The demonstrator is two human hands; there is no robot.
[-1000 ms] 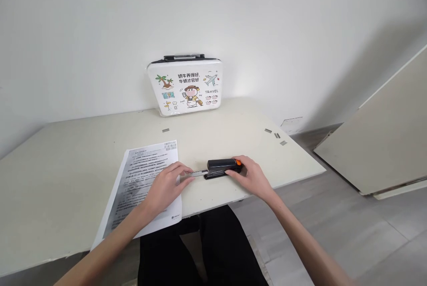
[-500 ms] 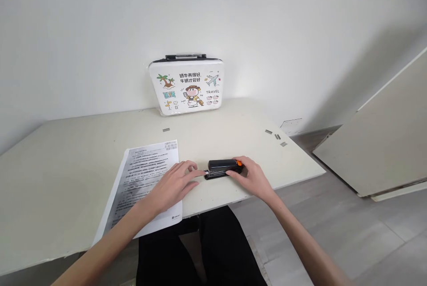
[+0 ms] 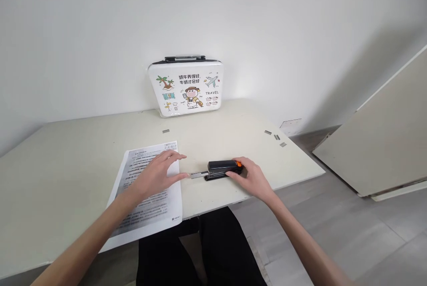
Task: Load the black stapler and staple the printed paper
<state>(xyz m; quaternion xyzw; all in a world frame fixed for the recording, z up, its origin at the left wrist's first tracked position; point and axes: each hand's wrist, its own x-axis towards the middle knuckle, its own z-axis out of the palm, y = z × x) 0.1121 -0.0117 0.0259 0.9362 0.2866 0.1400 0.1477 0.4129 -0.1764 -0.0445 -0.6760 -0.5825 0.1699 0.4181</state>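
Note:
A black stapler with an orange part at its rear end lies on the table, its front facing left. From that front a metal staple tray sticks out to the left. My right hand grips the stapler's rear end, thumb on the near side and fingers over the far side. My left hand is above the printed sheet, with thumb and fingers spread apart. Its thumb tip is at the outer end of the staple tray; whether it touches cannot be made out.
At the back of the table, a white cartoon-printed case leans near the wall. One staple strip lies in front of it. Several more staple strips lie toward the right edge. A pale panel stands right of the table.
The staple tray now projects from the stapler's front. My left hand has moved left and its fingers have opened. My right hand has stayed on the stapler.

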